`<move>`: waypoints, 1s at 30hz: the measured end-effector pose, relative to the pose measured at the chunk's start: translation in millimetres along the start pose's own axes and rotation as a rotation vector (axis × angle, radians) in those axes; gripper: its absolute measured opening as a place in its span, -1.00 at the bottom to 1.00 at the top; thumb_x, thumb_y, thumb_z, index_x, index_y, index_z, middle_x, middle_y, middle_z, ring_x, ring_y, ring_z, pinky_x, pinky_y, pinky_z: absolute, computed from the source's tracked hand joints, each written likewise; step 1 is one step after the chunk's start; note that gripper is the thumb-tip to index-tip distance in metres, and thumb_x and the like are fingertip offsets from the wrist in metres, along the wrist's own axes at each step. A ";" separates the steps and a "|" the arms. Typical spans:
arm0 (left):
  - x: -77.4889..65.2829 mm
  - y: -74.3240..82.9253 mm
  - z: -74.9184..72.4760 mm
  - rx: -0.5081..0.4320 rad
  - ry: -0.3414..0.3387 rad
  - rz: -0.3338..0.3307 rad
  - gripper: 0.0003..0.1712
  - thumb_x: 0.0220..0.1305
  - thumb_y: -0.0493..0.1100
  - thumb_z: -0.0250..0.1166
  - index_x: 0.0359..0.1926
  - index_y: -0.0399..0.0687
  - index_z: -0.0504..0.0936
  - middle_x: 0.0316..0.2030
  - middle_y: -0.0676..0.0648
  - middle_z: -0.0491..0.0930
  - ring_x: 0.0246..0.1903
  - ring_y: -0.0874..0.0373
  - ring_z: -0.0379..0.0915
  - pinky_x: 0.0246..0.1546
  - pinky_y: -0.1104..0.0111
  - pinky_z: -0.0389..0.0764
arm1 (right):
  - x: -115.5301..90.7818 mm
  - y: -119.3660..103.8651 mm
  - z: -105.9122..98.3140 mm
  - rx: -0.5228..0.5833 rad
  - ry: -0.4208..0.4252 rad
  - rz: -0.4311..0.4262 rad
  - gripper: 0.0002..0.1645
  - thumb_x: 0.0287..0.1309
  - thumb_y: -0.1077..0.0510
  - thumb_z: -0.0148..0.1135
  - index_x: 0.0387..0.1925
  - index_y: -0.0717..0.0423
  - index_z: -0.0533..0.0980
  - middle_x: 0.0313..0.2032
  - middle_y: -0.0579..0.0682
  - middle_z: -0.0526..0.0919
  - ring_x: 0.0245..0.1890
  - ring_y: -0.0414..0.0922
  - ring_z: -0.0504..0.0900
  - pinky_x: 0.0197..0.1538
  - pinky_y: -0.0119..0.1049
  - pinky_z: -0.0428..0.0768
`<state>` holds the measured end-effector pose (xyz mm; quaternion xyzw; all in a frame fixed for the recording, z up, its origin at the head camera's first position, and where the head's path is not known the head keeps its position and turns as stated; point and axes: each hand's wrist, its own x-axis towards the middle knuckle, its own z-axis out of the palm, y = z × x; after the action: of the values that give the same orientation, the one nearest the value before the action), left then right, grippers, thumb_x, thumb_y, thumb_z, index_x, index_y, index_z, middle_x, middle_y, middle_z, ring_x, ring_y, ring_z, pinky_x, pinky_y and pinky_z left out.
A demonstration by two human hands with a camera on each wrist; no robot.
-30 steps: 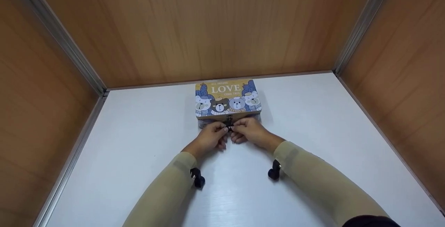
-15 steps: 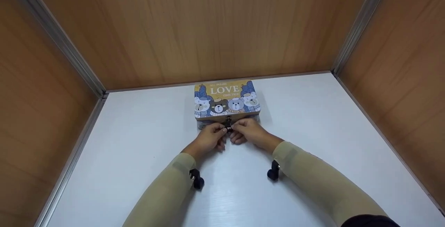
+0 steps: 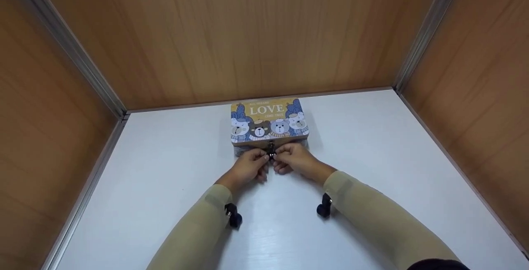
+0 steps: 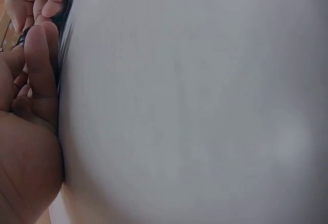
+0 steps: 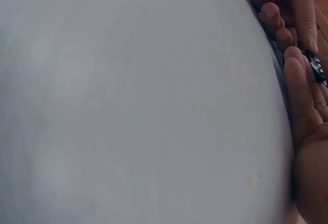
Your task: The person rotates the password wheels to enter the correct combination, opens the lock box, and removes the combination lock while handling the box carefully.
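A small black combination padlock (image 3: 271,154) hangs at the front clasp of a tin box (image 3: 269,122), whose lid is down and printed with bears and the word LOVE. My left hand (image 3: 248,165) pinches the padlock from the left between thumb and index finger. From the other side my right hand (image 3: 299,161) pinches it too, its lower fingers curled beneath. Pale number dials show on the padlock (image 5: 316,67) in the right wrist view. In the left wrist view the left hand (image 4: 33,90) covers most of it.
The box stands on a white table (image 3: 173,170) near its back edge, before a wooden back panel (image 3: 256,34). Wooden panels (image 3: 49,96) with metal edging rise at both sides. A small black wrist camera (image 3: 234,215) sticks out from the left sleeve, another (image 3: 324,206) from the right.
Both hands stay at the padlock with only slight finger shifts. The whole head view has moved a little, so box and hands sit slightly lower in it.
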<state>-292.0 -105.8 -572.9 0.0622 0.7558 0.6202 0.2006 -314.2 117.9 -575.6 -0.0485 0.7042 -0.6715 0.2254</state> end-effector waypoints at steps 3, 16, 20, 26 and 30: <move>-0.1 -0.5 0.4 0.010 0.002 -0.002 -0.78 0.82 -0.14 0.15 0.08 -0.22 0.62 -0.29 -0.07 0.67 -0.51 0.16 0.64 -0.47 0.36 0.74 | 0.6 1.5 0.1 -0.005 -0.009 -0.001 -0.81 0.56 0.26 0.32 0.05 0.32 0.64 -0.30 0.08 0.84 -0.37 -0.13 0.89 -0.21 -0.28 0.92; -2.3 2.3 -0.4 -0.001 0.000 -0.019 -0.78 0.82 -0.14 0.16 0.11 -0.21 0.63 -0.25 -0.07 0.67 -0.45 0.14 0.66 -0.42 0.35 0.76 | -0.7 1.7 2.5 -0.039 0.001 -0.013 -0.78 0.65 0.20 0.27 -0.05 0.32 0.70 -0.36 0.06 0.83 -0.42 -0.15 0.87 -0.26 -0.30 0.90; -2.2 2.4 -0.4 0.000 -0.003 -0.015 -0.78 0.82 -0.15 0.16 0.11 -0.23 0.62 -0.26 -0.08 0.67 -0.46 0.14 0.66 -0.42 0.35 0.77 | -0.6 1.9 2.0 -0.012 0.007 -0.006 -0.75 0.67 0.19 0.23 -0.01 0.33 0.71 -0.37 0.06 0.84 -0.43 -0.14 0.87 -0.28 -0.29 0.90; -1.6 2.6 -0.7 0.005 -0.001 -0.018 -0.77 0.82 -0.13 0.17 0.11 -0.21 0.62 -0.22 -0.09 0.67 -0.46 0.14 0.67 -0.42 0.35 0.78 | -0.7 1.3 1.2 0.018 0.017 -0.010 -0.77 0.64 0.20 0.25 0.04 0.33 0.68 -0.36 0.07 0.84 -0.42 -0.13 0.87 -0.28 -0.30 0.90; -2.3 -0.3 -0.2 -0.008 0.000 -0.012 -0.78 0.81 -0.14 0.17 0.11 -0.22 0.61 -0.25 -0.08 0.67 -0.47 0.14 0.66 -0.43 0.36 0.77 | -0.3 2.9 1.1 0.012 0.010 -0.013 -0.77 0.57 0.24 0.31 0.07 0.35 0.66 -0.34 0.07 0.84 -0.41 -0.13 0.87 -0.27 -0.30 0.91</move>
<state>-290.0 -106.9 -572.7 0.0569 0.7538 0.6219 0.2044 -312.8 117.3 -578.3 -0.0484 0.7009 -0.6774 0.2180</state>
